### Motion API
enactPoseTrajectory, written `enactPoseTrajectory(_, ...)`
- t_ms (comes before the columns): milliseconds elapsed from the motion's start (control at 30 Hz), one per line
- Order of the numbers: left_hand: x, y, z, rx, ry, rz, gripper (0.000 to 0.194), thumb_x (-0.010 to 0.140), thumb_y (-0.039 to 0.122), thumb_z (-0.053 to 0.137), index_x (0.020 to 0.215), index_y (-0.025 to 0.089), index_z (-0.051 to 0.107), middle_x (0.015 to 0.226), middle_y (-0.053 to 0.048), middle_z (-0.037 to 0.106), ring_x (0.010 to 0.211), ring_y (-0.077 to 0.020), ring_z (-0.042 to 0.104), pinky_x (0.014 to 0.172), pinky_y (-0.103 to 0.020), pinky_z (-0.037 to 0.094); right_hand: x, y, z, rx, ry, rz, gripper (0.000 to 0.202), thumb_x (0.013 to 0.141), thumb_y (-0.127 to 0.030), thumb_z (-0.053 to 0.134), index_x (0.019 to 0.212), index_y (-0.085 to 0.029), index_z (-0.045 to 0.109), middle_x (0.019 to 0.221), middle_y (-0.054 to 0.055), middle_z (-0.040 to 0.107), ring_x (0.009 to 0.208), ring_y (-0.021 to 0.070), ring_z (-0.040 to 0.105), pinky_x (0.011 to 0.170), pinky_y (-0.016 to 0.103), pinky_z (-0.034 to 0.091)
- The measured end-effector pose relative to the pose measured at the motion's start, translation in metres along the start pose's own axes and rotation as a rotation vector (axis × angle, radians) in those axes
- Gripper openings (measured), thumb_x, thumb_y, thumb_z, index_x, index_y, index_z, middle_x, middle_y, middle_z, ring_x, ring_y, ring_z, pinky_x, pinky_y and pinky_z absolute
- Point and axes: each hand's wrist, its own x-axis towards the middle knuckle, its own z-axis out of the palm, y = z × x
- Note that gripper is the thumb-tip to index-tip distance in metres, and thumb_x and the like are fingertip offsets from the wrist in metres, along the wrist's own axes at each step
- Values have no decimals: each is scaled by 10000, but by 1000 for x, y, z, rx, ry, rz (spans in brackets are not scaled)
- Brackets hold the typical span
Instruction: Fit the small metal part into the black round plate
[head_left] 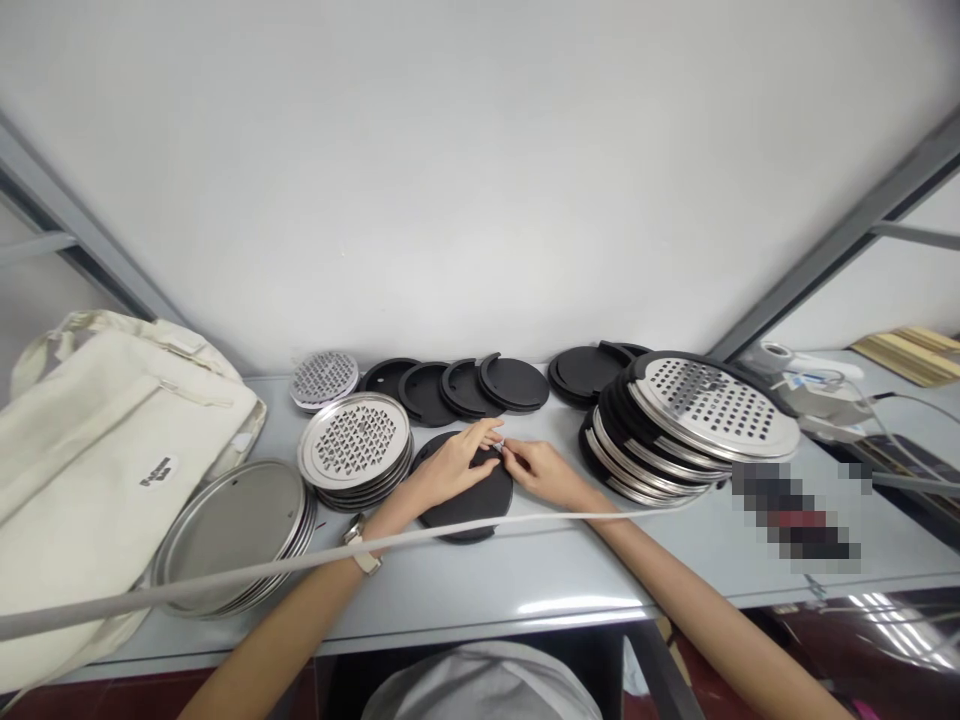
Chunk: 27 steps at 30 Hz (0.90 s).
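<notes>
A black round disc lies on the grey table in front of me. Over its left and upper part is my left hand, its fingers bent toward the right and closed near a tiny light-coloured piece. From the right, my right hand pinches at the same tiny piece, just above the disc's upper right edge. What the piece is cannot be made out. A watch is on my left wrist.
Perforated metal discs and plain metal plates stand stacked at left, beside a cream bag. Black discs line the wall. A tall mixed stack rises at right. A pale cable crosses in front.
</notes>
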Motion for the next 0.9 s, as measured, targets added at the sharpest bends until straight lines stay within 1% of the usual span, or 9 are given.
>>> enactPoseTrajectory(167,1,2,-1,-50,6,-13,484,847,167,562,1294,224,385,1163,-64,610,1068,-172,601,961,-346,494,2,4,2,111,7,29,317,921,-301,370,627,-189,410,530,-53,369,484,89,338,508,231,247)
enactPoseTrajectory(367,2,1,1,-64,1,-3,492,842,168,576,1290,225,381,1140,-55,618,1037,-163,609,945,-332,501,3,5,1,243,-15,86,316,910,-331,366,627,-190,359,567,-55,300,520,84,295,501,223,227)
enactPoseTrajectory(633,3,-1,1,-81,-1,-9,490,837,177,581,1283,226,385,1130,-51,621,1012,-165,611,936,-342,504,3,6,1,262,-4,85,311,902,-329,372,624,-192,344,568,-57,294,520,81,291,497,221,223)
enactPoseTrajectory(733,2,0,0,-70,-4,2,470,837,175,580,1268,219,398,1129,-56,612,1011,-165,609,936,-342,503,3,5,1,220,10,57,311,903,-323,377,623,-192,347,553,-60,302,507,80,299,494,222,230)
enactPoseTrajectory(900,2,1,0,-43,24,24,440,835,148,571,1246,210,427,1158,-64,589,1062,-172,587,957,-351,492,0,2,1,140,45,22,309,907,-321,397,626,-191,384,530,-65,316,491,82,306,492,223,236)
